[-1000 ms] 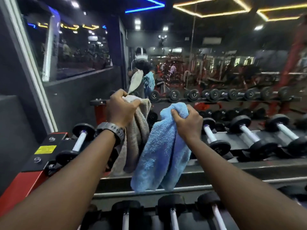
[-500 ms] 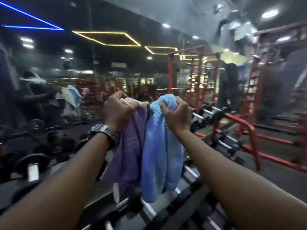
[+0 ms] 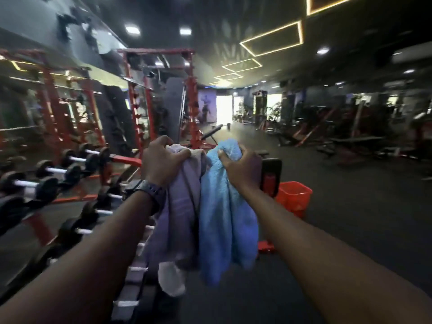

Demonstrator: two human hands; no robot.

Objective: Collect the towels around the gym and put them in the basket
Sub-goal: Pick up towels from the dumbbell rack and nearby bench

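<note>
Blue towel (image 3: pixel 224 220) in right hand (image 3: pixel 243 169), orange basket (image 3: pixel 293 198) just beyond on open floor (image 3: pixel 350 206)

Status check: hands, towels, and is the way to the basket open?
Left hand grips grey towel; right hand grips blue towel. Orange basket on floor ahead right. Bench end beside it; floor otherwise looks open.

Dark rubber floor (image 3: pixel 350 230); red power racks (image 3: pixel 159 94) and dumbbell rack (image 3: pixel 53 174) at left; black ceiling (image 3: pixel 233 24) with yellow outline lights (image 3: pixel 272 39); bright far opening (image 3: pixel 224 108).
</note>
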